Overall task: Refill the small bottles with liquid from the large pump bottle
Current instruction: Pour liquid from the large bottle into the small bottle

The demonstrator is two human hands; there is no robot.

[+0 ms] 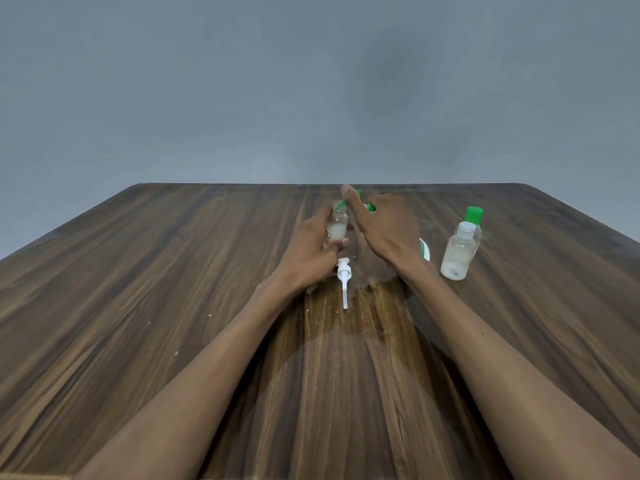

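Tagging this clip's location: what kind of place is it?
Probably a plain indoor room, home or staged; nothing settles which. Cues: a dark wood-grain table set against a bare grey wall, with only small clear plastic bottles and a loose white pump head on it.

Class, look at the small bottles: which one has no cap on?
The small bottle gripped in the left hand: its neck is open. The white-capped bottle and the green-capped bottle behind it stand closed at the right.

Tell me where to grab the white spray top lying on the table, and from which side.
Grip the spray top by its wide white collar, the end nearest the left hand, coming down from above. It lies flat with its thin tube pointing toward the person; the tube looks too slim to pinch firmly.
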